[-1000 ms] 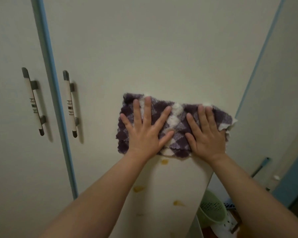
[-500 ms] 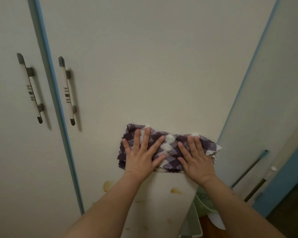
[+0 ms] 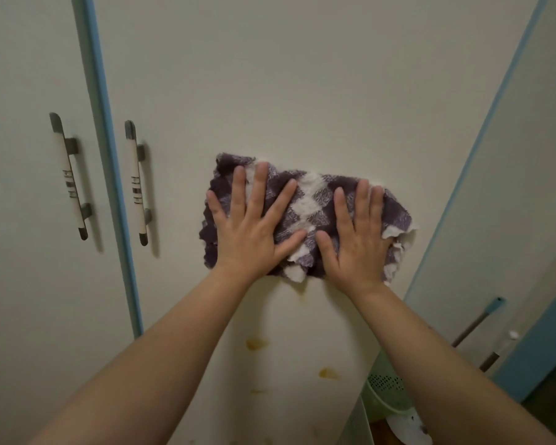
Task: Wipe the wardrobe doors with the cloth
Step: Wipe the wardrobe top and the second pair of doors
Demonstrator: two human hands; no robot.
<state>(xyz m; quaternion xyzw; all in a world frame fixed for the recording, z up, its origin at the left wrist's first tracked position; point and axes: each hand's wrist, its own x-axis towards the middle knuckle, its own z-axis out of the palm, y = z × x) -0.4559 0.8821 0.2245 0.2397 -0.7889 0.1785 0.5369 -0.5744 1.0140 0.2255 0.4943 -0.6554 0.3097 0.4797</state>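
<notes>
Cream wardrobe doors fill our view. On the central door (image 3: 270, 91) the purple-and-white checked cloth (image 3: 312, 207) lies spread flat against the panel, close to that door's right edge. Our left hand (image 3: 254, 229) rests on the cloth's left half and our right hand (image 3: 360, 239) on its right half, thumbs nearly meeting. Each hand is released and flat, fingers straight and spread, pressing the fabric to the panel without curling round it. The hands hide much of the cloth's centre, and our forearms cross the lower panel. Between the forearms we note a brownish stain (image 3: 256, 344) and a second stain (image 3: 328, 373), both well below the cloth. A blue strip (image 3: 109, 187) separates this door from the left door (image 3: 20, 252); one bar handle (image 3: 136, 183) stands just right of the strip and another handle (image 3: 68, 175) just left of it. Beyond the central door's right edge we see a green perforated basket (image 3: 385, 390), partly hidden by the right forearm, and a slanted pole (image 3: 479, 319) with a blue tip.
</notes>
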